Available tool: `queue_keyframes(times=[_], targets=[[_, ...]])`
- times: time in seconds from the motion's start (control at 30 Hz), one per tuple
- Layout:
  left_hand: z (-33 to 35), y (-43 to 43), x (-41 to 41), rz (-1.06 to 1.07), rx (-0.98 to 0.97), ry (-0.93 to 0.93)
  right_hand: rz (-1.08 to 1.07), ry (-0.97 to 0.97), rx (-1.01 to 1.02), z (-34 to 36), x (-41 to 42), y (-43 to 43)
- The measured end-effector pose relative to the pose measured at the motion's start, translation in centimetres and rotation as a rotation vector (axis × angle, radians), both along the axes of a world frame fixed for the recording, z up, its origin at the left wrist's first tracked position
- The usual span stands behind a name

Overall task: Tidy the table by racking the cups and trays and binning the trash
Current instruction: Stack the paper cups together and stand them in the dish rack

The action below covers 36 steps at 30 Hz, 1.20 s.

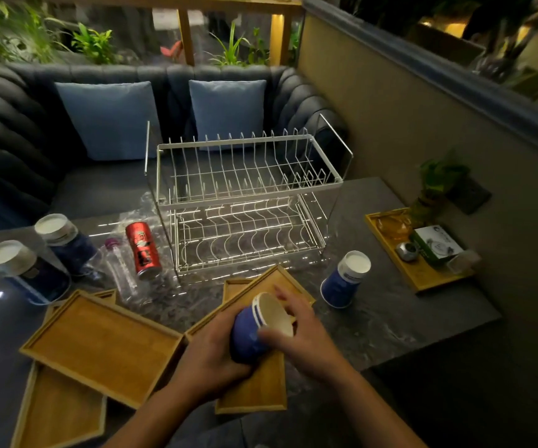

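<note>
Both hands (215, 347) closed round blue paper cup (258, 328), tilted, above tray (254, 389).

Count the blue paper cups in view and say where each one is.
4, or more if the held ones are nested. Two upside-down cups stand far left, one upside-down cup right of the rack, one cup in both hands.
</note>
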<state>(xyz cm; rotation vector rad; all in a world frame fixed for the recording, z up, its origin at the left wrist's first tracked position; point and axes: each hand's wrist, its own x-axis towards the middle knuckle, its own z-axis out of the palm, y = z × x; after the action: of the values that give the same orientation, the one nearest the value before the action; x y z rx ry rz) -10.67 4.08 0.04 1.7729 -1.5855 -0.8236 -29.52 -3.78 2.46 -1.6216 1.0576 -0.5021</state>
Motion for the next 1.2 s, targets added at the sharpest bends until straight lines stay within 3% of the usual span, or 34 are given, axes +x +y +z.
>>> queue_keyframes(times=[0.17,0.27,0.43,0.73,0.87,1.07,1.2], targets=[[-2.3,-0.1,1.0,0.133,0.077,0.127,-0.704,-0.01,-0.059,-2.3,-5.9,-5.8],[-3.1,0.0,1.1,0.167,0.104,0.127,-0.832,0.177,-0.028,-3.6,-8.9,-9.9],[-3.2,-0.1,0.8,0.216,0.112,0.136,-0.714,0.233,0.072,-5.1,-9.4,-14.0],[-3.2,0.1,0.8,0.256,0.126,0.156,-0.695,0.184,0.017,-6.8,-9.0,-14.9],[-3.4,0.4,1.0,0.26,0.13,0.15,-0.647,0.123,-0.126,-4.5,-8.9,-12.3],[-3.4,0.7,1.0,0.215,0.129,0.1,-0.185,0.187,-0.318,0.0,-5.3,-6.9],[-3.0,1.2,1.3,0.18,0.093,0.019,0.115,0.394,-0.667,2.6,-2.9,-4.7]])
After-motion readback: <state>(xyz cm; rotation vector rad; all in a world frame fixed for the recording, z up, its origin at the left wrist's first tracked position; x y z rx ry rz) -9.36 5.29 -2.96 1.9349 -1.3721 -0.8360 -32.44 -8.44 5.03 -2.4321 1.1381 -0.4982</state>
